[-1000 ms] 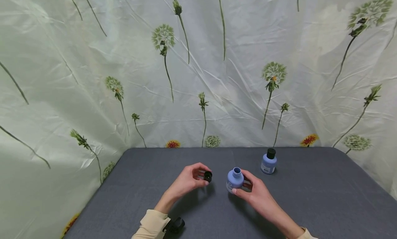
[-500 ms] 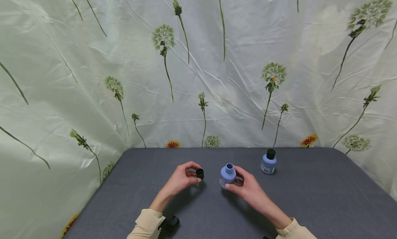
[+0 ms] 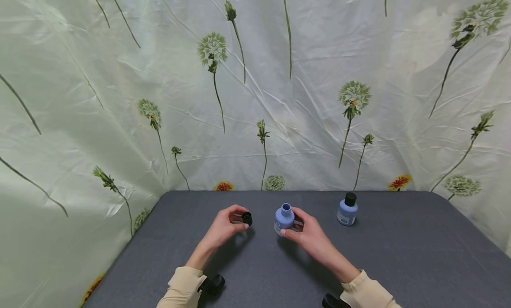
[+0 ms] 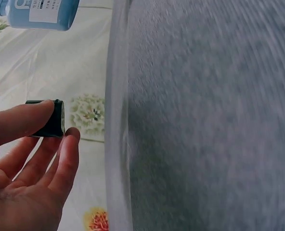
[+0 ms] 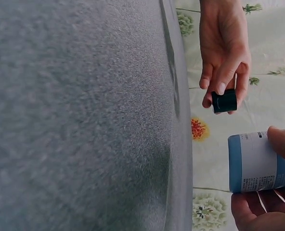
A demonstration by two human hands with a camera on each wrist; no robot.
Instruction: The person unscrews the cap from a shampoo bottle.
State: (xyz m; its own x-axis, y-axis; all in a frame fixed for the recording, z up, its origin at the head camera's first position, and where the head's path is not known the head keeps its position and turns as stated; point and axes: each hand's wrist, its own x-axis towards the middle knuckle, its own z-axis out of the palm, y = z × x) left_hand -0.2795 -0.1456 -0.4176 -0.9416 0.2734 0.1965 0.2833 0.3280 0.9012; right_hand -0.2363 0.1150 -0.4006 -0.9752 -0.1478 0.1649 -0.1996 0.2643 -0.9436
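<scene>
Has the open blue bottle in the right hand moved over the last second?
Yes. The open blue bottle has shifted left and farther away, widening its gap from the capped blue bottle standing on the grey table.

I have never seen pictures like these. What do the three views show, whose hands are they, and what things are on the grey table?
There is no machine here: a person works with two bare hands. The wide picture comes from a camera on the person's head. The two sideways pictures come from cameras on the wrists, so the grey table looks turned there. The left hand pinches a small black cap in its fingertips. The right hand holds an open blue bottle with a white label. A second blue bottle, with its black cap on, stands on the table to the right. A flowered cloth hangs behind.
</scene>
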